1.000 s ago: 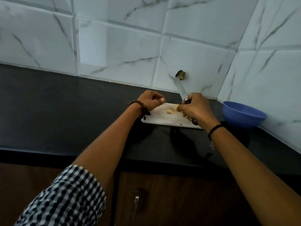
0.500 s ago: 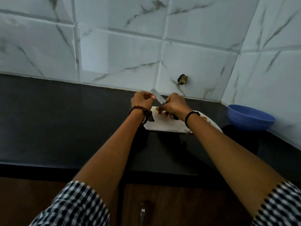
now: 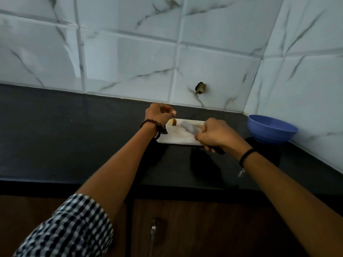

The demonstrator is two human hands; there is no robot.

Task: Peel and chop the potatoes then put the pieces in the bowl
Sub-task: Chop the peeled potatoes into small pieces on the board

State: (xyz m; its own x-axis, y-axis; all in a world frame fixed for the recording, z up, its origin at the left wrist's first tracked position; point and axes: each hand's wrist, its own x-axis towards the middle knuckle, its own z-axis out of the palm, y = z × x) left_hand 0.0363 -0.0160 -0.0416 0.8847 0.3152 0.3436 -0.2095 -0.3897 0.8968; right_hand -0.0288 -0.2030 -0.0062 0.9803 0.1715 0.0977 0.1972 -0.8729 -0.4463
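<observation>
**Chopping in hand: one potato piece on the board, bowl contents unseen**

- Far left: your checked sleeve [image 3: 70, 229] is pushed up the forearm, with a beaded bracelet [image 3: 151, 125] at the wrist.
- Your left hand [image 3: 159, 115] hovers at the board's back-left corner with the fingers curled in. Nothing shows between the fingertips, so I cannot tell whether it pinches anything.
- Just beside it lies one potato piece [image 3: 172, 122] on the cutting board [image 3: 176, 138]. Its cut face is pale yellow, with a darker patch on one side that may be skin.
- No other piece shows on the board, though your right hand hides part of it.
- Middle: the knife [image 3: 189, 127] blade lies low over the board, with its tip toward the piece but apart from it.
- Your right hand [image 3: 217, 135] is wrapped firmly round the handle.
- Right: the blue bowl [image 3: 272, 129] sits on the black counter [image 3: 74, 136], near the board and not touching it. Its floor is hidden from this angle.

Progress, as a judgement:
- No whole potato is in view, so the chopping looks well along.
- This piece has yet to be cut, possibly trimmed too, and then moved to the bowl.
- How much is already in the bowl cannot be told.

Writing: no brand, label or lettering is readable anywhere.
</observation>
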